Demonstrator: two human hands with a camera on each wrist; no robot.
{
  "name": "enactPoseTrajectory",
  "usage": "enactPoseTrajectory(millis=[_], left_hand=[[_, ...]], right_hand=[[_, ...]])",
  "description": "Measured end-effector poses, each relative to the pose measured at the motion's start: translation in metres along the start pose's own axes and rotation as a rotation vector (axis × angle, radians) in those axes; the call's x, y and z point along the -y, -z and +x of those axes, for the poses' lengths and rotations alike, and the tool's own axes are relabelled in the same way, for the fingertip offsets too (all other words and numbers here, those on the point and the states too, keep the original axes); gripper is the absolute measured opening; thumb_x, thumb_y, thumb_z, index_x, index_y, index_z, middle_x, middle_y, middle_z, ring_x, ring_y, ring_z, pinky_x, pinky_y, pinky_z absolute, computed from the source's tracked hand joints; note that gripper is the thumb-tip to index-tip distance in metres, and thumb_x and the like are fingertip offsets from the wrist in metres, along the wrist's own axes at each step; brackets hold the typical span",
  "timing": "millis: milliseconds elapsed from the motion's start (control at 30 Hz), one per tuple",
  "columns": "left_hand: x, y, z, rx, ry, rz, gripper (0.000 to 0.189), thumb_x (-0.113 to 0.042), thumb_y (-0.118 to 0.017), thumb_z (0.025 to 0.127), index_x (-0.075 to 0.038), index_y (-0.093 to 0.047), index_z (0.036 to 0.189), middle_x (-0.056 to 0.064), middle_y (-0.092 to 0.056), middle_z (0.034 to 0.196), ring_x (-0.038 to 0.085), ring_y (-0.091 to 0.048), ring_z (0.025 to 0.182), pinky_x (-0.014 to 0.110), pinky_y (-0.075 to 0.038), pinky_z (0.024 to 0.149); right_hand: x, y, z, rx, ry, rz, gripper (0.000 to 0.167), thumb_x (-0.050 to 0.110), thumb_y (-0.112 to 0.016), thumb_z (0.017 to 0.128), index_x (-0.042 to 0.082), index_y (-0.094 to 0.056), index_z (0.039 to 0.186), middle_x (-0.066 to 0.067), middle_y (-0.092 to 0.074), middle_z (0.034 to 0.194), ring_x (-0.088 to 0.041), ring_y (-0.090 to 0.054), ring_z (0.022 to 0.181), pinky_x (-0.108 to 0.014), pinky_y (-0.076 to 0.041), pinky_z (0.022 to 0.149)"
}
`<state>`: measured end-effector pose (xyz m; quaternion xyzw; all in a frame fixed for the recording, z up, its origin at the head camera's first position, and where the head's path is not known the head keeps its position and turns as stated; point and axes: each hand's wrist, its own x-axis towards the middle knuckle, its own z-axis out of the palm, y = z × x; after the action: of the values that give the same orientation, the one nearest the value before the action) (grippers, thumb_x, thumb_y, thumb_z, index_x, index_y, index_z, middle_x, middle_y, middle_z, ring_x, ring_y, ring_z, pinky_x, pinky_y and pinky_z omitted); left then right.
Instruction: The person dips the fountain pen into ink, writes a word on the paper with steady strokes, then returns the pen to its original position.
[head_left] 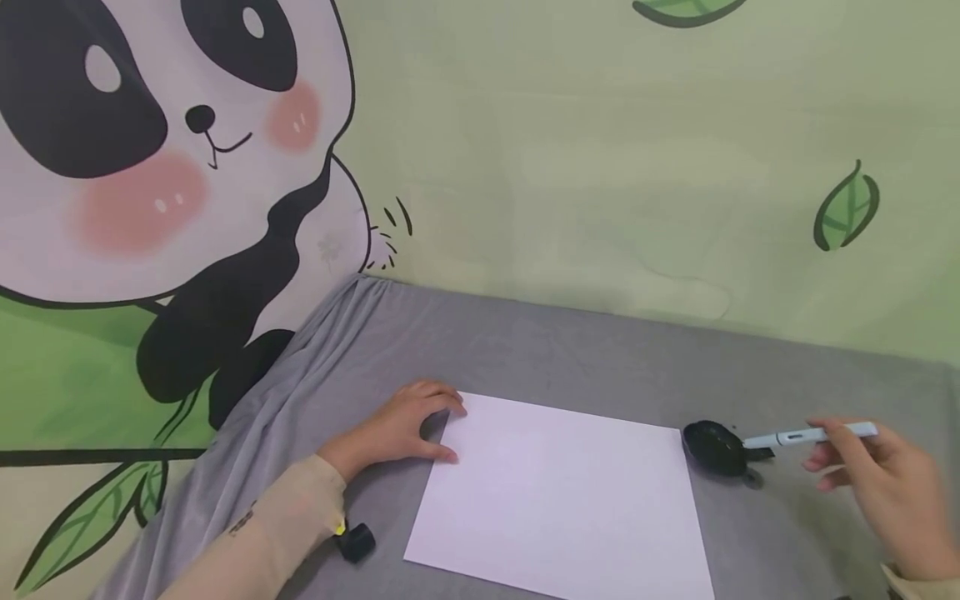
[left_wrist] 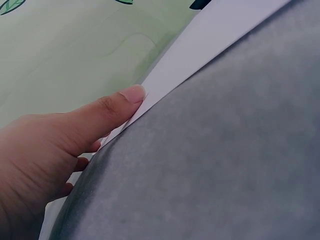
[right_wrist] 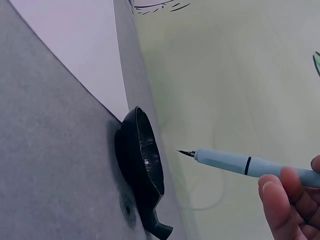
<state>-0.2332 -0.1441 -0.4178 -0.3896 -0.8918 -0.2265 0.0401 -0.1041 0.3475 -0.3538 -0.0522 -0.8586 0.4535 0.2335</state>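
Note:
In my right hand (head_left: 888,483) I hold a pale blue fountain pen (head_left: 802,436), pinched between thumb and fingers. Its bare dark nib shows in the right wrist view, where the pen (right_wrist: 225,160) points toward a small black dish (right_wrist: 142,155) with a short handle, apart from it. That dish (head_left: 716,450) sits on the cloth by the far right corner of a blank white sheet of paper (head_left: 562,492). My left hand (head_left: 405,425) rests on the sheet's left edge near its far corner, thumb and fingers spread apart. From the left wrist, the thumb (left_wrist: 110,115) lies along the paper's edge.
A grey cloth (head_left: 525,342) covers the table and falls in folds at the left. Behind it stands a pale green backdrop (head_left: 562,167) with a painted panda and leaves. A small black object (head_left: 357,543) is beside my left sleeve.

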Motion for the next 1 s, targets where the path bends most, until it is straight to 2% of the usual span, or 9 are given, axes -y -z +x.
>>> enactPoseTrajectory(millis=[133, 233, 433, 500, 767, 1000], left_hand=[[0.002, 0.000, -0.002, 0.004, 0.011, 0.012, 0.053, -0.044, -0.082, 0.071, -0.018, -0.065, 0.114, 0.002, -0.061, 0.125, 0.025, -0.052, 0.122, 0.050, -0.039, 0.104], [0.001, 0.001, -0.003, 0.009, 0.016, 0.014, 0.053, -0.044, -0.082, 0.071, -0.018, -0.065, 0.114, 0.003, -0.061, 0.125, 0.025, -0.052, 0.123, 0.050, -0.039, 0.104], [-0.003, 0.001, -0.001, 0.024, -0.004, 0.039, 0.054, -0.045, -0.081, 0.071, -0.017, -0.065, 0.115, 0.002, -0.061, 0.124, 0.025, -0.053, 0.122, 0.048, -0.040, 0.104], [-0.004, 0.000, 0.000, 0.029, -0.010, 0.046, 0.054, -0.046, -0.080, 0.072, -0.017, -0.065, 0.115, 0.002, -0.061, 0.124, 0.024, -0.053, 0.122, 0.048, -0.040, 0.104], [-0.004, -0.001, 0.000, 0.019, -0.010, 0.034, 0.054, -0.044, -0.081, 0.072, -0.016, -0.065, 0.115, 0.002, -0.061, 0.123, 0.024, -0.054, 0.120, 0.047, -0.041, 0.103], [-0.002, 0.002, -0.001, 0.008, -0.012, 0.039, 0.054, -0.044, -0.081, 0.071, -0.016, -0.065, 0.114, 0.002, -0.061, 0.124, 0.024, -0.053, 0.121, 0.048, -0.040, 0.104]], right_hand=[[0.000, -0.002, 0.005, 0.075, 0.001, 0.011, 0.018, 0.022, -0.052, 0.099, 0.027, -0.070, 0.098, 0.019, -0.068, 0.071, -0.003, -0.067, 0.059, -0.024, -0.054, 0.049], [-0.003, -0.005, 0.006, 0.128, 0.011, 0.062, 0.020, 0.021, -0.051, 0.100, 0.026, -0.071, 0.100, 0.018, -0.071, 0.074, -0.005, -0.069, 0.061, -0.026, -0.055, 0.051], [-0.014, -0.012, 0.001, 0.200, -0.018, 0.351, 0.024, 0.008, -0.054, 0.097, 0.022, -0.073, 0.096, 0.007, -0.075, 0.075, -0.009, -0.071, 0.063, -0.028, -0.056, 0.054], [-0.018, -0.014, -0.001, 0.200, -0.020, 0.415, 0.024, 0.004, -0.055, 0.096, 0.020, -0.073, 0.095, 0.005, -0.074, 0.075, -0.009, -0.071, 0.062, -0.027, -0.056, 0.054], [-0.028, -0.023, -0.004, 0.121, -0.046, 0.481, 0.022, 0.002, -0.056, 0.095, 0.017, -0.073, 0.092, 0.005, -0.071, 0.069, -0.006, -0.066, 0.056, -0.022, -0.054, 0.049], [-0.033, -0.031, -0.004, 0.080, -0.083, 0.455, 0.023, 0.009, -0.055, 0.097, 0.022, -0.071, 0.087, 0.008, -0.068, 0.066, -0.005, -0.064, 0.052, -0.020, -0.051, 0.047]])
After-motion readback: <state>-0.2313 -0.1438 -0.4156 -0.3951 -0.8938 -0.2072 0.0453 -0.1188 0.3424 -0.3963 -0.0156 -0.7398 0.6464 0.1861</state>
